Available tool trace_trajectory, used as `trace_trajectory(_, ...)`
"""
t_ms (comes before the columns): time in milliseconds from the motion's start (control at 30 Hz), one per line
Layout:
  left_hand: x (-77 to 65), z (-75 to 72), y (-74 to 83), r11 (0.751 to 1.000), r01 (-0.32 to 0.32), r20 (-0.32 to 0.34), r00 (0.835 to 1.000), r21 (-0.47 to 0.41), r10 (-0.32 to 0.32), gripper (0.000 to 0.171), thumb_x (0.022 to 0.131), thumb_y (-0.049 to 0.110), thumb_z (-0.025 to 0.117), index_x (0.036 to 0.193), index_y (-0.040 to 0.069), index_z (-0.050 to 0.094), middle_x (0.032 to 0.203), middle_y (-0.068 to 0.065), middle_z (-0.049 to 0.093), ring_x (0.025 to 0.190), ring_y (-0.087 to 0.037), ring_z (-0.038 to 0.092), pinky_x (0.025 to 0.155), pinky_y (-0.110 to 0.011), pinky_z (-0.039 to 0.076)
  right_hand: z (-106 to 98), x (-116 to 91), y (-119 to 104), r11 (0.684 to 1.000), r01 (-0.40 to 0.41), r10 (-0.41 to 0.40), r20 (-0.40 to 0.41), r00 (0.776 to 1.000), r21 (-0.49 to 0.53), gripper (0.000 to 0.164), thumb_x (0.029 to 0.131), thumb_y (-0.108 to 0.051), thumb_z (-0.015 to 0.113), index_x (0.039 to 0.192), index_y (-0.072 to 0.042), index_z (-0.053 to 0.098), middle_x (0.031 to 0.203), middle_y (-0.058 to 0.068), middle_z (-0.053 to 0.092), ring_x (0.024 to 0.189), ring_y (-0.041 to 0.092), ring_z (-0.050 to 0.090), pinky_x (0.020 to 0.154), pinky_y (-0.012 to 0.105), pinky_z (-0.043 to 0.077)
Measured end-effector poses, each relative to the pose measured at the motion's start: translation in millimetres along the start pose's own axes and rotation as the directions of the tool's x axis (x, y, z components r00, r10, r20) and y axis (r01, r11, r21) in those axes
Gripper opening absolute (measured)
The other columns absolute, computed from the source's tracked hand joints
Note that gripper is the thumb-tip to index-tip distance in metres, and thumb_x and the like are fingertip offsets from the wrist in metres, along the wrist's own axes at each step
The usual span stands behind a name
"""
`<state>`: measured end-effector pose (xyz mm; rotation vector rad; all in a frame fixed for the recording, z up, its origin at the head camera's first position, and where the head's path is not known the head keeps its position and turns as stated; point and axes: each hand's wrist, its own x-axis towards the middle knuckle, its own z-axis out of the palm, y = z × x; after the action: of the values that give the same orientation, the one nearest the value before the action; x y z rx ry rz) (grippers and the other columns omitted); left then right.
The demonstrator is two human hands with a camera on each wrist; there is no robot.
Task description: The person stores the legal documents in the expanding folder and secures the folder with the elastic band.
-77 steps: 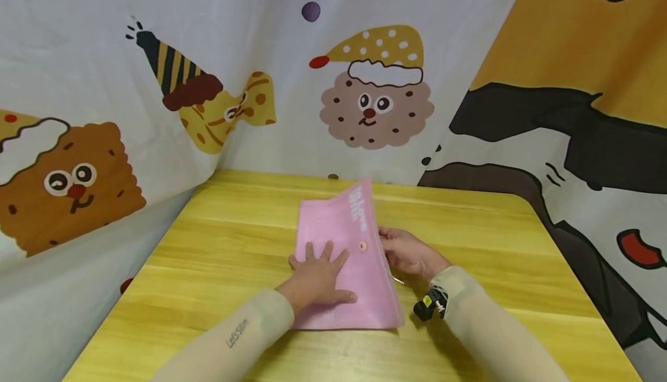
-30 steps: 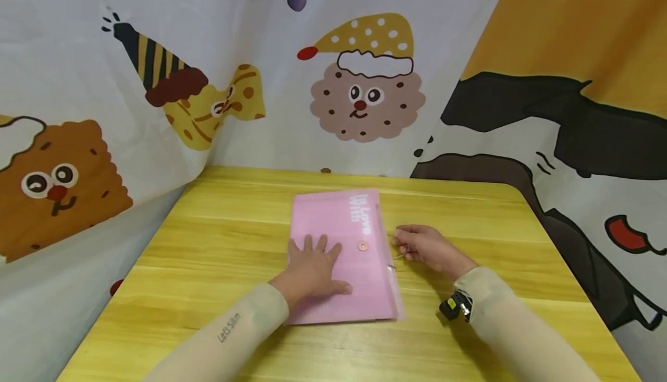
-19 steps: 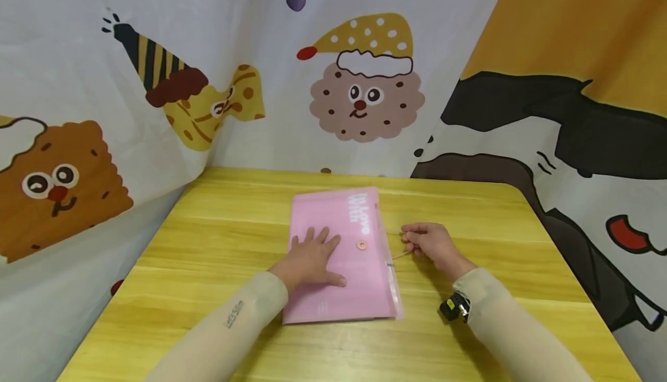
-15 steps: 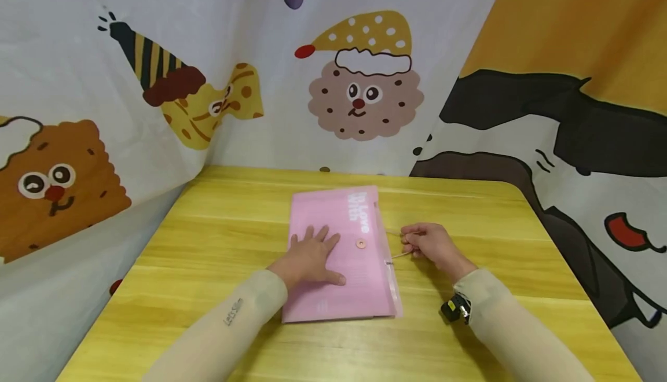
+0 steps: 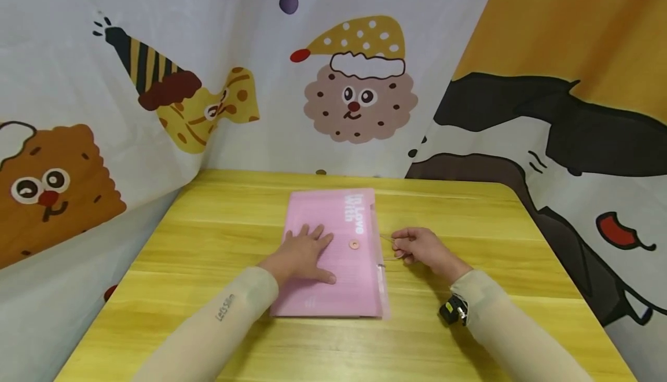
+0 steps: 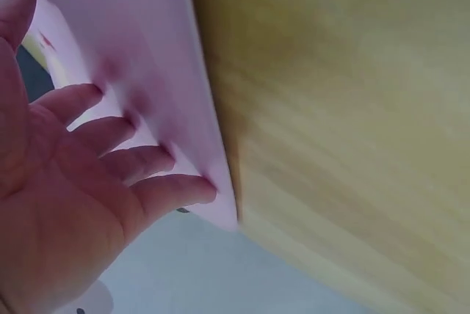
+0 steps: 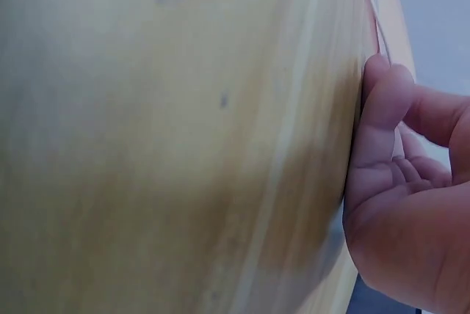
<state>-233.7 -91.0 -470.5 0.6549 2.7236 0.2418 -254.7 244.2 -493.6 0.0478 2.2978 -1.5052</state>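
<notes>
A pink document folder (image 5: 344,289) with white lettering lies flat on the table, its flap edge to the right. On its front is a small round button (image 5: 354,244). My left hand (image 5: 302,254) rests on the folder with fingers spread; in the left wrist view its straight fingertips (image 6: 194,189) press the pink surface. Just off the folder's right edge, my right hand (image 5: 424,250) pinches a thin pale string (image 5: 392,259) that runs back to that edge. The right wrist view shows the string (image 7: 380,17) reaching the thumb and forefinger.
The yellow wood-grain table (image 5: 208,243) extends around the folder on all sides. Behind it hangs a white curtain (image 5: 260,156) printed with cartoon biscuits. A small black camera (image 5: 452,309) is strapped at the right wrist.
The folder's flap, raised at first, now lies down. My right hand has come out from behind it to the right, drawing the string, and has lately shifted slightly back toward the folder.
</notes>
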Motion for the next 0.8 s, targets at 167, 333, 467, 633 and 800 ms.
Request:
trace_trajectory(167,2.7,-4.1,-1.3,0.996,-0.035,-0.076,0.996,0.082,0.041,0.099,0.083,0.074,0.076,0.159,0.015,0.053,0.169,-0.014,0.044,0.152,-0.047,0.044,0.120,-0.071,0.037,-3.4,1.8,0.6,1.000,0.026,-0.026,0.067,0.997,-0.003,0.048,0.107,-0.017,0.065,0.146,0.008,0.055,0.111,0.015,0.076,0.088,0.014,0.071,0.072,0.028,0.062)
trace_trajectory(333,11.4,-2.7,-5.6,0.988,-0.082,-0.202,0.974,0.129,0.107,0.056,0.080,0.066,0.084,0.094,0.014,0.072,0.107,-0.004,0.077,0.101,-0.028,0.065,0.093,-0.048,0.056,-6.0,3.3,2.1,0.999,0.017,-0.020,0.099,0.995,0.029,0.052,0.107,-0.017,0.065,0.149,0.008,0.052,0.114,0.016,0.075,0.088,0.015,0.072,0.072,0.028,0.062)
trace_trajectory(467,13.9,-2.0,-6.7,0.988,-0.088,-0.233,0.965,0.130,0.117,0.057,0.076,0.068,0.086,0.093,0.016,0.070,0.099,-0.001,0.067,0.097,-0.024,0.060,0.086,-0.045,0.055,-8.4,3.9,5.0,0.999,0.020,-0.025,0.113,0.993,0.049,0.053,0.106,-0.016,0.065,0.150,0.009,0.050,0.113,0.014,0.074,0.089,0.015,0.072,0.072,0.027,0.062)
trace_trajectory(633,14.1,-3.7,-6.9,0.993,-0.075,-0.234,0.968,0.094,0.095,0.087,0.074,0.067,0.088,0.141,0.017,0.068,0.128,-0.012,0.064,0.120,-0.033,0.058,0.099,-0.057,0.053,-10.8,5.3,7.7,0.998,0.007,-0.014,0.100,0.995,0.065,0.053,0.105,-0.017,0.067,0.150,0.008,0.051,0.111,0.011,0.076,0.089,0.014,0.073,0.073,0.027,0.063)
trace_trajectory(800,18.4,-4.5,-5.4,0.996,-0.005,-0.178,0.984,0.085,0.021,0.098,0.075,0.069,0.086,0.157,0.026,0.055,0.157,-0.015,0.053,0.142,-0.041,0.049,0.111,-0.067,0.046,-14.8,5.4,9.5,0.997,0.006,-0.015,0.113,0.993,0.071,0.056,0.106,-0.020,0.067,0.152,0.007,0.049,0.115,0.010,0.076,0.092,0.014,0.074,0.076,0.028,0.063)
